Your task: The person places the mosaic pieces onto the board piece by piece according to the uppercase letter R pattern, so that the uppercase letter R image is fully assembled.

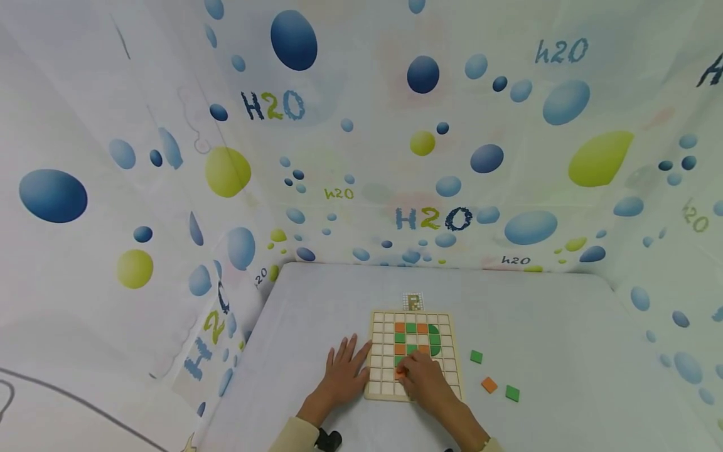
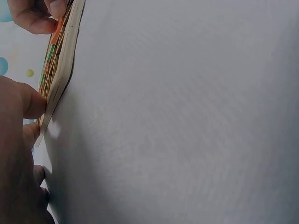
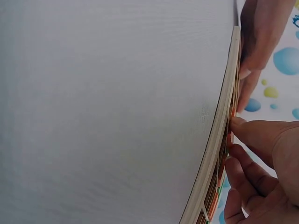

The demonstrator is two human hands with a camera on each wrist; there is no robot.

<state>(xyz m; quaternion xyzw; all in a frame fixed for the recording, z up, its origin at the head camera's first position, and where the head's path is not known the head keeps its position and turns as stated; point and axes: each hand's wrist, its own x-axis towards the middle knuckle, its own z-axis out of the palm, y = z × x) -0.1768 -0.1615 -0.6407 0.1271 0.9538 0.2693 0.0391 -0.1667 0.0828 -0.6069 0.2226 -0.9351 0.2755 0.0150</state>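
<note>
A wooden grid board [image 1: 380, 389] lies on the white-covered table, with orange and green tiles set in its squares in a letter-like shape. At its left edge my left hand [image 1: 341, 376] lies with fingers spread, fingertips touching the frame. Over the lower middle of the board, my right hand [image 1: 426, 382] pinches an orange tile [image 1: 400, 374] between thumb and fingers, down at a square. In the right wrist view the thumb and fingers [image 3: 252, 168] meet at the board's surface. Part of the board is hidden beneath the right hand.
Right of the board lie loose tiles: a green tile [image 1: 477, 356], an orange tile [image 1: 489, 385] and another green tile [image 1: 512, 393]. A small pattern card [image 1: 415, 301] lies just beyond the board's far edge. A printed curtain [image 1: 361, 157] surrounds the table.
</note>
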